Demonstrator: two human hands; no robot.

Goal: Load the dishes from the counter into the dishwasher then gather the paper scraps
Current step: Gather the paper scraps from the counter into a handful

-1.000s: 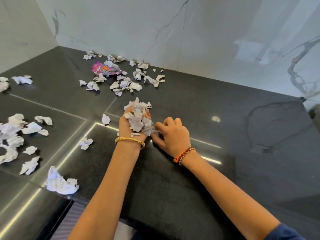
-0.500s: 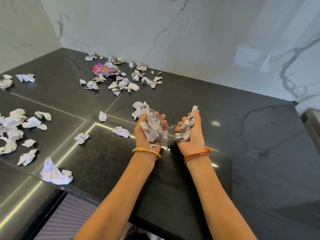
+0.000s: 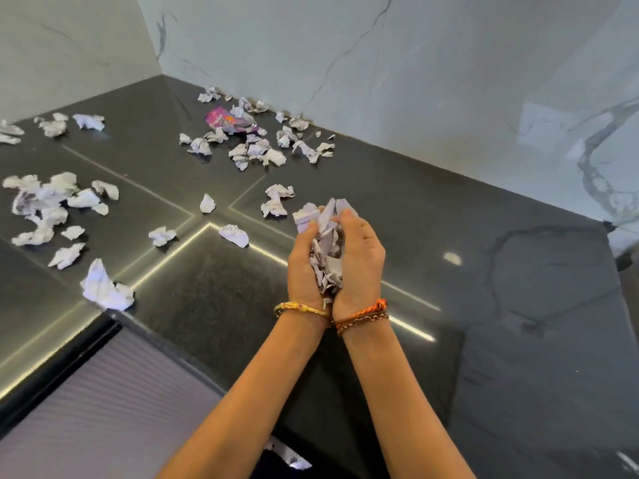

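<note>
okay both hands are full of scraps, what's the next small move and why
Probably carry the bundle off to drop it. The left hand and right hand are cupped together round it, brimming, so grabbing more from the counter would likely spill some.
</note>
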